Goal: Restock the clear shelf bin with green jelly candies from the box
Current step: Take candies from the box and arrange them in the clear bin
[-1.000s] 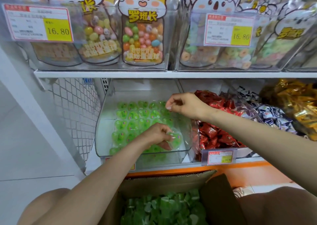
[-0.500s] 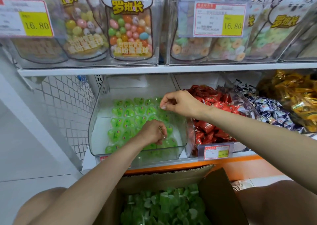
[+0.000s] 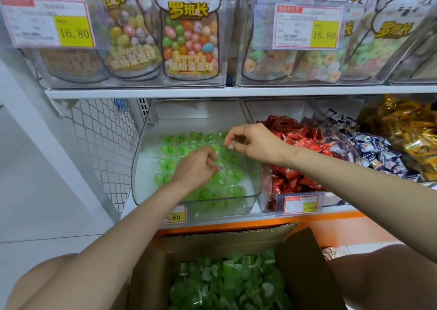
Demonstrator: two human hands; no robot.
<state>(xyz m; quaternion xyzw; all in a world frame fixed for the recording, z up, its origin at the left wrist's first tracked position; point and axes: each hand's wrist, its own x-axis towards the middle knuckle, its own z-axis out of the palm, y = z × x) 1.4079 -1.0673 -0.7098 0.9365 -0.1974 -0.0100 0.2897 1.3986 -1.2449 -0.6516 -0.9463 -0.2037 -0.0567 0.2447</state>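
The clear shelf bin (image 3: 142, 160) sits on the lower shelf and holds a layer of green jelly candies (image 3: 234, 174). My left hand (image 3: 194, 167) is inside the bin over the middle of that layer, its fingers curled down onto the candies; whether it holds one is hidden. My right hand (image 3: 255, 141) hovers above the bin's back right, fingers curled, thumb and forefinger close together with nothing visible between them. Below the shelf, the open cardboard box (image 3: 305, 262) is filled with more green jelly candies (image 3: 227, 283).
Right of the bin are bins of red-wrapped sweets (image 3: 295, 134), blue-and-white sweets (image 3: 378, 151) and gold-wrapped sweets (image 3: 406, 129). The upper shelf (image 3: 165, 93) carries clear bins of candy pouches with price tags. A wire mesh panel (image 3: 101, 144) closes the left side.
My left hand has moved from the bin's front right corner back toward the middle of the candy layer. My right hand has stayed above the bin's back right.
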